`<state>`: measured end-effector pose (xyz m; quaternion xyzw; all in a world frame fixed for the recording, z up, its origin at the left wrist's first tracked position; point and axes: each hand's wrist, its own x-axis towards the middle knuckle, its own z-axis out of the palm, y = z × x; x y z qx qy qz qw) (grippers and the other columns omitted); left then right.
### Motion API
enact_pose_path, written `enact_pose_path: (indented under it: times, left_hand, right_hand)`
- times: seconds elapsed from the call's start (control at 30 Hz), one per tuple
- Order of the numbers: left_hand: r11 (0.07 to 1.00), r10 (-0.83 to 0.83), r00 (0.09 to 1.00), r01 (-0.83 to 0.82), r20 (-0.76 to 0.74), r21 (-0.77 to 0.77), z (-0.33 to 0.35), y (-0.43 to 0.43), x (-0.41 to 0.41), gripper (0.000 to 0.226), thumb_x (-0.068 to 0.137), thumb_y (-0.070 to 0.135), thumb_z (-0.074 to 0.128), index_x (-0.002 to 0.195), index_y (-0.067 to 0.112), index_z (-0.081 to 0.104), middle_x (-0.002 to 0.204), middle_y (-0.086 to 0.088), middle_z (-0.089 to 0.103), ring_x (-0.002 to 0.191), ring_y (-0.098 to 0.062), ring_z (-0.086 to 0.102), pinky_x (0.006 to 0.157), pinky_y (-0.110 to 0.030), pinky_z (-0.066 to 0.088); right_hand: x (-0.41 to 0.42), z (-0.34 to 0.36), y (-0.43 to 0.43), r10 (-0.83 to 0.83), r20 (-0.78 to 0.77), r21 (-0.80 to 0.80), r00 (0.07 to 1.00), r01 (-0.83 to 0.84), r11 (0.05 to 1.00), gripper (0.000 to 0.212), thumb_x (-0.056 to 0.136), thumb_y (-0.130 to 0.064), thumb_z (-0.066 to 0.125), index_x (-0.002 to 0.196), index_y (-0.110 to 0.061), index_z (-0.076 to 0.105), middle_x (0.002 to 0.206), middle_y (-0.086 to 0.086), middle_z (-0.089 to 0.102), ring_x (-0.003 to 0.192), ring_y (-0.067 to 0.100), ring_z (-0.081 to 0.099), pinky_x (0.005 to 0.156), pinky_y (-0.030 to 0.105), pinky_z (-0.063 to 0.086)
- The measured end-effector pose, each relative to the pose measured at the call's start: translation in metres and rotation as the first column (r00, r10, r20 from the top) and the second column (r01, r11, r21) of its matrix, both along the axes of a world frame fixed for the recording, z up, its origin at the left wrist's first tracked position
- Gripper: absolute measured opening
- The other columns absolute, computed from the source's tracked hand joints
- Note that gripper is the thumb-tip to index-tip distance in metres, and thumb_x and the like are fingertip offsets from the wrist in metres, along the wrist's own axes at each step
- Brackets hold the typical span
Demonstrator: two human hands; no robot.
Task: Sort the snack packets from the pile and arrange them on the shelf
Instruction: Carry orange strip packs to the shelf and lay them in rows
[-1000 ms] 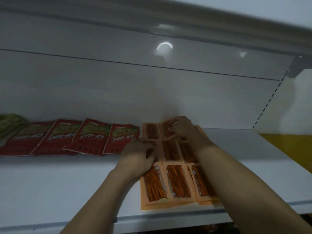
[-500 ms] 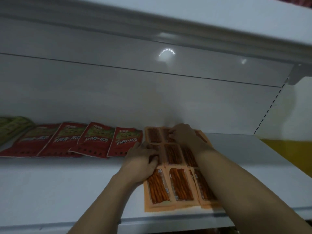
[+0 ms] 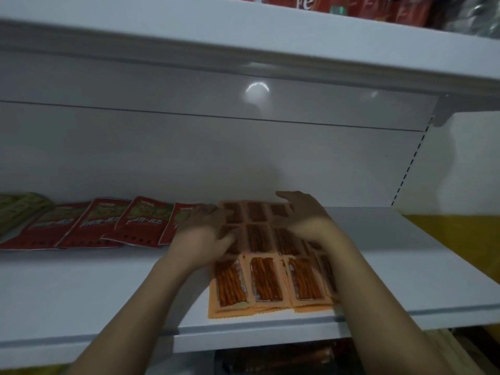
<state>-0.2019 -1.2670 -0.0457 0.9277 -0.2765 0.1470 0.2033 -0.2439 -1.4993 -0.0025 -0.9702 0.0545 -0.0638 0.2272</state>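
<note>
Laying left hand (image 3: 205,234) and right hand (image 3: 305,215) open and flat across the orange packets (image 3: 262,280), gripping nothing, seemingly, given blur. Squaring that grid on the shelf (image 3: 81,288), red packets (image 3: 140,223) just left. Next: probably withdrawing for more without dragging rows askew.

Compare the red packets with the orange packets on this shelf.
The red packets overlap in one slanting row; the orange packets lie in a grid of rows. Red packets carry printed lettering; orange packets show stick-shaped snacks. Both rest on the same white shelf.
</note>
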Motion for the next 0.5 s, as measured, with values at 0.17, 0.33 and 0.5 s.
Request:
enact_pose_path:
  times: [0.17, 0.33, 0.5]
  left_hand:
    - [0.996, 0.063, 0.994, -0.068, 0.084, 0.058, 0.011, 0.003, -0.020, 0.068, 0.078, 0.065, 0.036, 0.124, 0.023, 0.064, 0.119, -0.008, 0.065, 0.113, -0.033, 0.056, 0.090, -0.040, 0.046]
    - [0.982, 0.137, 0.990, -0.140, 0.038, 0.128, 0.011, 0.014, -0.034, 0.066, 0.080, 0.067, 0.043, 0.137, 0.033, 0.051, 0.131, 0.000, 0.061, 0.120, -0.027, 0.055, 0.094, -0.043, 0.048]
    - [0.950, 0.244, 0.968, -0.251, 0.062, 0.187, 0.006, 0.035, -0.053, 0.065, 0.085, 0.062, 0.051, 0.134, 0.020, 0.056, 0.129, -0.007, 0.062, 0.117, -0.032, 0.055, 0.091, -0.044, 0.043]
  right_hand:
    - [-0.014, -0.005, 0.023, 0.090, 0.111, -0.142, 0.990, -0.074, 0.987, 0.064, 0.082, -0.053, 0.066, 0.138, -0.028, 0.049, 0.140, 0.000, 0.051, 0.131, 0.025, 0.044, 0.105, 0.037, 0.036]
    - [-0.024, -0.017, 0.048, 0.194, 0.199, -0.108, 0.961, -0.175, 0.979, 0.069, 0.082, -0.052, 0.067, 0.143, -0.028, 0.044, 0.144, 0.000, 0.047, 0.134, 0.025, 0.040, 0.111, 0.039, 0.034]
    - [-0.036, -0.021, 0.075, 0.235, 0.207, -0.033, 0.950, -0.233, 0.972, 0.070, 0.083, -0.052, 0.068, 0.144, -0.029, 0.041, 0.144, -0.004, 0.048, 0.134, 0.024, 0.041, 0.107, 0.039, 0.039]
